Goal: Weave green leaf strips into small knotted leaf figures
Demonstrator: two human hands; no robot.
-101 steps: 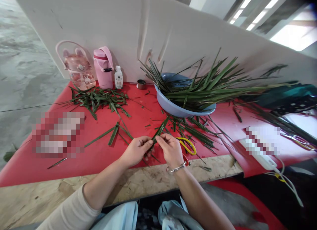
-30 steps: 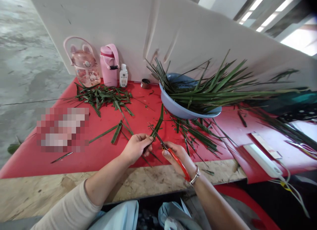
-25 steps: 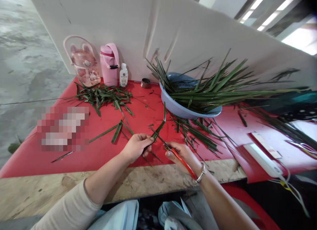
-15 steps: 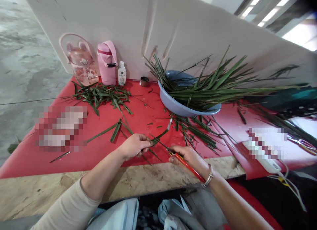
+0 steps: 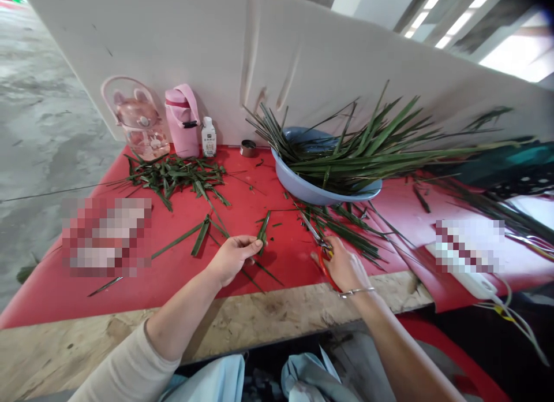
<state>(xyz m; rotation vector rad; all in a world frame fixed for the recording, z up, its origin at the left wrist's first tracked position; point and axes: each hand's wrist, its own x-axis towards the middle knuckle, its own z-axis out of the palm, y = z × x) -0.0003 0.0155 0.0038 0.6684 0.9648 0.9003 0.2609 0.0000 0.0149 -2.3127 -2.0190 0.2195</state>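
Observation:
My left hand (image 5: pixel 231 257) pinches a short green leaf strip (image 5: pixel 262 233) that stands up from its fingertips above the red table cover (image 5: pixel 173 275). My right hand (image 5: pixel 345 267) grips red-handled scissors (image 5: pixel 319 247); their blades point up and left, over loose leaf pieces. The scissors are well to the right of the strip, apart from it. A bracelet sits on my right wrist.
A blue basin (image 5: pixel 303 185) full of long green leaves (image 5: pixel 367 153) stands behind my right hand. A heap of cut leaf pieces (image 5: pixel 173 174) lies at the back left, by a pink bottle (image 5: pixel 141 122), a pink flask (image 5: pixel 182 119) and a small white bottle (image 5: pixel 208 136). A white power strip lies right.
My right hand picked up the scissors, brought them to the strip, then swung right, away from it. The strip in my left hand is shorter now.

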